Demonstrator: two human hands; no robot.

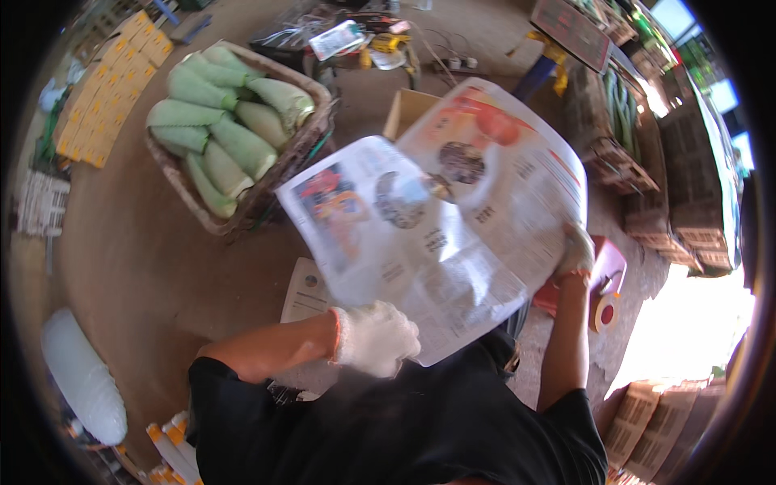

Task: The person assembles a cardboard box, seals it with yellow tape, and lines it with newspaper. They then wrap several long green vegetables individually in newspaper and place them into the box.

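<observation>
A large printed newspaper sheet [485, 242] is spread in front of my body, creased and partly blurred. My left hand [377, 338], in a white knit glove with an orange cuff, is closed on its near edge. At the right edge, my gloved right hand [575, 251] grips the sheet, its fingers partly hidden by the paper. Beyond the sheet, the flaps of a cardboard box [409, 112] show; the rest of it is covered. To the left stands a worn crate [221, 227] full of thick green cut aloe leaves [233, 136].
A pink stool [609, 260] and a tape roll [605, 312] are by my right arm. A platform scale [573, 33] stands ahead right, near stacked crates [697, 182]. Yellow-marked cartons [109, 91] stand far left. A translucent plastic roll [85, 376] lies lower left; more papers [303, 291] lie below the sheet.
</observation>
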